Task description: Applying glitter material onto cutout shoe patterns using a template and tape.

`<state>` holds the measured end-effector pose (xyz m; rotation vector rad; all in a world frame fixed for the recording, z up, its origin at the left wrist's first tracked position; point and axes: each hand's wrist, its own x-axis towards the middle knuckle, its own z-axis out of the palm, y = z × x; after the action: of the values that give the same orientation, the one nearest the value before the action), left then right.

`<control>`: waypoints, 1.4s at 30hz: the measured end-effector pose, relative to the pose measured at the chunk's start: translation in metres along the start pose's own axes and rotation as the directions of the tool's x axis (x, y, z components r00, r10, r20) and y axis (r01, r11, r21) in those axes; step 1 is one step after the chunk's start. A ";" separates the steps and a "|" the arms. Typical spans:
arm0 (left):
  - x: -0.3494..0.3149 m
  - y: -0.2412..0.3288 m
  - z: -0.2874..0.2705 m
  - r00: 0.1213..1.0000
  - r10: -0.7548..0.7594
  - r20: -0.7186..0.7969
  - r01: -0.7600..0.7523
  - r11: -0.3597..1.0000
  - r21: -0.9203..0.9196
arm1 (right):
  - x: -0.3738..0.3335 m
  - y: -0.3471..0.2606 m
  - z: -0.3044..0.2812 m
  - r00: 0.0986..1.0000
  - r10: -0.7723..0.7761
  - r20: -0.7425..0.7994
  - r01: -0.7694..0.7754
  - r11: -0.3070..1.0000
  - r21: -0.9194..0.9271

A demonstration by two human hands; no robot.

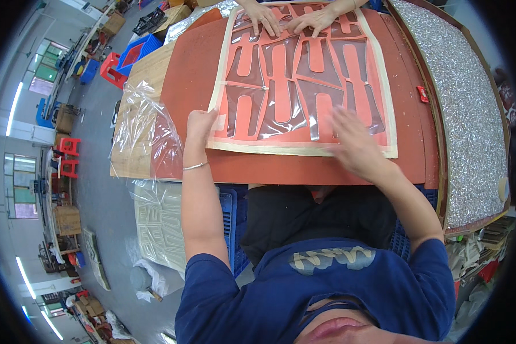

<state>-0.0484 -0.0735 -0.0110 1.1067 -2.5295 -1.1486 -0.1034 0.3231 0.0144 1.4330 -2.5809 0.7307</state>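
Note:
A coral-pink sheet with cut-out shapes (280,97) lies under clear film, edged by a cream border (304,150). My left hand (199,127) is closed at the border's left edge, gripping it, with its fingers partly hidden. Over the near right part of the sheet, my right hand (355,146) is stretched out and smeared by motion. Its fingers look extended, and nothing shows in them. Across the table, another person's two hands (286,23) rest on the far part of the film. Beneath the sheet is a reddish-brown board (186,74).
Crumpled clear film (140,126) lies on a wooden board (126,152) to the left. A raised-edge tray with a glittering silver surface (453,103) stands at the right. Blue crates (228,212) sit below the board. Red stools (113,70) stand farther left.

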 end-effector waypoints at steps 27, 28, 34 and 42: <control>0.006 -0.009 0.014 0.991 -0.125 -0.039 0.090 0.865 -0.493 | 0.117 0.224 -0.002 0.829 0.549 -0.107 -0.546 0.755 -0.364; 0.006 -0.009 0.013 0.991 -0.135 -0.015 0.112 0.873 -0.475 | 0.115 0.220 0.000 0.777 0.627 0.052 -0.569 0.736 -0.366; 0.004 -0.015 0.011 0.994 -0.038 0.106 0.081 0.892 -0.445 | 0.080 0.220 0.006 0.829 0.557 0.050 -0.532 0.812 -0.240; -0.059 -0.013 0.004 0.902 0.109 0.418 0.221 0.715 -0.663 | -0.043 0.008 0.034 0.984 0.161 0.076 -0.166 0.984 0.065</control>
<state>-0.0006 -0.0364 -0.0140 0.7683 -1.9358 -2.3260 -0.0810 0.3446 -0.0317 1.2992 -2.7791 0.8151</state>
